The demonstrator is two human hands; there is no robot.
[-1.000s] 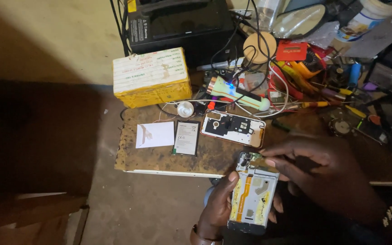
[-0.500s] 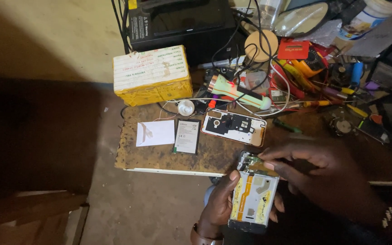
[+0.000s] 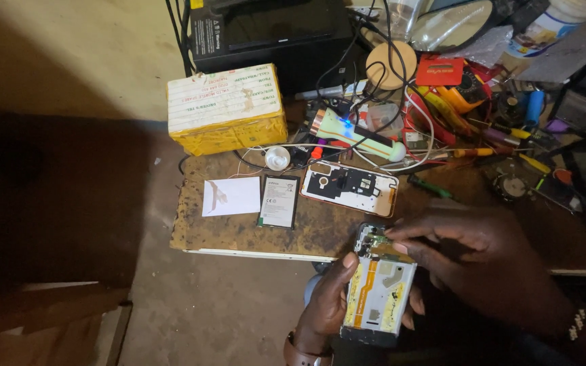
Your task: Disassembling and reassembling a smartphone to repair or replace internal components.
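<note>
**Opened phone held past the board's edge**

The opened phone (image 3: 380,285) sits just below the worn board (image 3: 306,227), over the floor. The left hand (image 3: 327,305) cradles it, fingers curled under and thumb pressed on its side. The right hand (image 3: 483,261) reaches to its top end, fingertips (image 3: 395,234) close together on the exposed parts; what they pinch, if anything, is too small to tell. A slip of the cradling hand could drop it to the floor, and hard fingertip pressure there could likely bend small parts. On the board lie the battery (image 3: 279,201) and back cover (image 3: 350,188).
</note>
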